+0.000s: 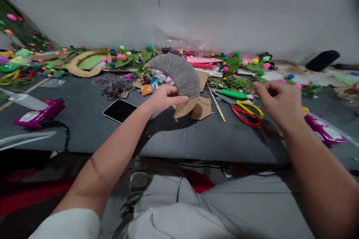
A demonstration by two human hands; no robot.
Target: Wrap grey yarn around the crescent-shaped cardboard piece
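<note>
My left hand [165, 99] grips a curved cardboard piece wrapped in grey yarn [183, 73], holding it up over the table. The bare cardboard end [185, 107] of that piece sticks out below the wrapping, near my thumb. Off to the right, my right hand [280, 101] is raised with thumb and fingertips pinched together. Whatever may be between those fingers is too small to make out. Red-and-yellow scissors [246, 112] and a green utility knife [235, 94] lie on the table between my hands, beside a yellow striped pencil [218, 107].
A phone [122, 110] lies left of centre, below a tangle of grey yarn [113, 86]. Purple glue guns stand at the left [39, 114] and right [325, 129]. Felt leaves, coloured pompoms and a bare cardboard ring [84, 70] line the wall. A cardboard scrap [202, 109] is near the centre.
</note>
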